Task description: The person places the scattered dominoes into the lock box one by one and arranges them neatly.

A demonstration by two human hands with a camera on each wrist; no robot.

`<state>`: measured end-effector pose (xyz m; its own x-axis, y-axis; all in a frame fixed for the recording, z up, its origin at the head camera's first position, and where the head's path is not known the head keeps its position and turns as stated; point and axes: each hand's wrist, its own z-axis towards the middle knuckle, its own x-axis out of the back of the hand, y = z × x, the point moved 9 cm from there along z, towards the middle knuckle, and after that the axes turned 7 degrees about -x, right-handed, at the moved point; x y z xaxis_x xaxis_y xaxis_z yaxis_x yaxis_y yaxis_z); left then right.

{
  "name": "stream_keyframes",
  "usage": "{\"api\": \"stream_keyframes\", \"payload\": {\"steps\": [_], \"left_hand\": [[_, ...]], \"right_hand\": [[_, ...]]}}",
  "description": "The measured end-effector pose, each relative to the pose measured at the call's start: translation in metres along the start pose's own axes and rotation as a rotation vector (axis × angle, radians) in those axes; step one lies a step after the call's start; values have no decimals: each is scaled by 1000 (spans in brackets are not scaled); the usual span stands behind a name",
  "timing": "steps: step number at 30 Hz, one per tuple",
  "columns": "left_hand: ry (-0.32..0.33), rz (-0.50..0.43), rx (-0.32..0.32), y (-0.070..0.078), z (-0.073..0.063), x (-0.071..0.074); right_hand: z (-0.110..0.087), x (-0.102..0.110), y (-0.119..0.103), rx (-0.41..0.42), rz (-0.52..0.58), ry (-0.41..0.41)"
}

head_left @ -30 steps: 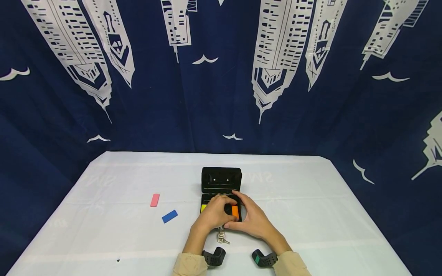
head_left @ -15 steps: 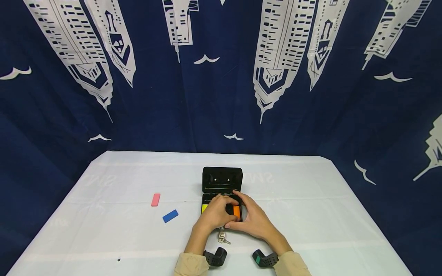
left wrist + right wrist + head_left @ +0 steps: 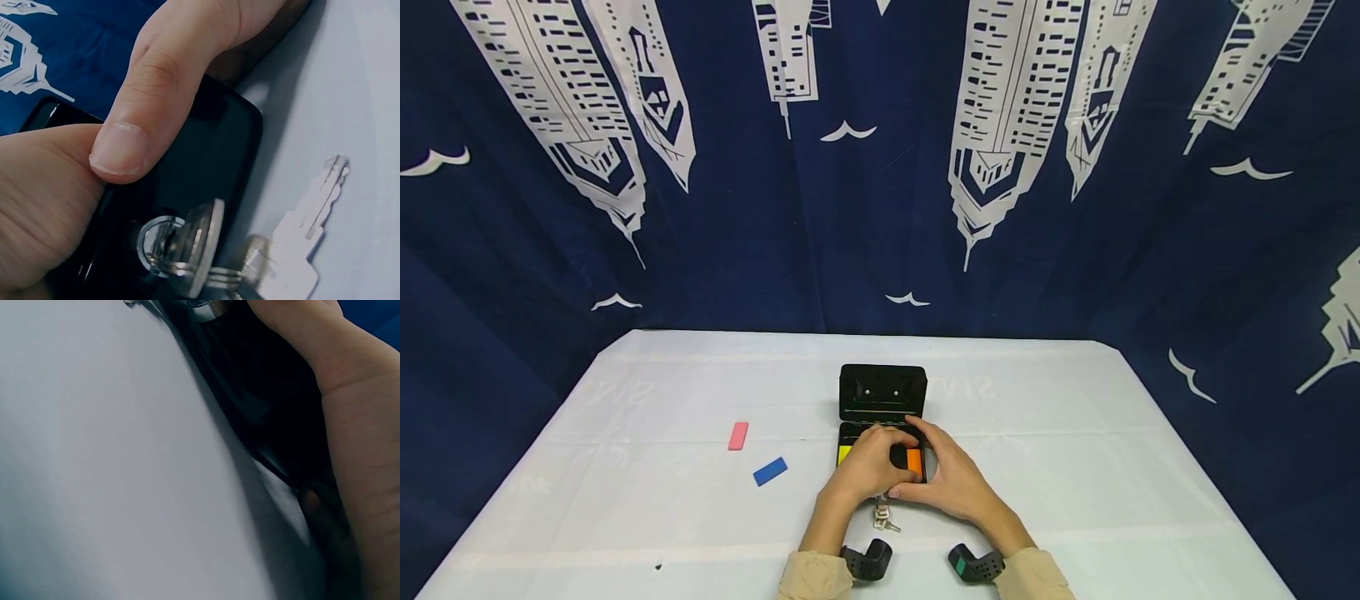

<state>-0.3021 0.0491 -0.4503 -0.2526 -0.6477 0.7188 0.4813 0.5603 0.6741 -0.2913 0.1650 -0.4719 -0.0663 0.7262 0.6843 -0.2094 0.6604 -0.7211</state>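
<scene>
A black metal cash box stands at mid-table with its lid raised. My left hand reaches into it from the front, finger and thumb tips at the two ends of an orange block, pinching it at the right side of the box. A yellow block shows partly beside that hand; more of the interior is hidden. My right hand grips the box's right side, fingers at the back and thumb on the front wall. Below that thumb, a key hangs by a ring from the front lock.
A pink block and a blue block lie on the white table left of the box. A tiny dark speck is near the front left. Behind the table hangs a blue printed curtain.
</scene>
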Motion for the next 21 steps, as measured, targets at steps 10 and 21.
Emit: {"api": "stream_keyframes", "payload": {"steps": [10, 21], "left_hand": [[12, 15, -38, 3, -1, 5], [2, 24, -90, 11, -4, 18]], "right_hand": [[0, -1, 0, -9, -8, -5], [0, -1, 1, -29, -3, -14]]}}
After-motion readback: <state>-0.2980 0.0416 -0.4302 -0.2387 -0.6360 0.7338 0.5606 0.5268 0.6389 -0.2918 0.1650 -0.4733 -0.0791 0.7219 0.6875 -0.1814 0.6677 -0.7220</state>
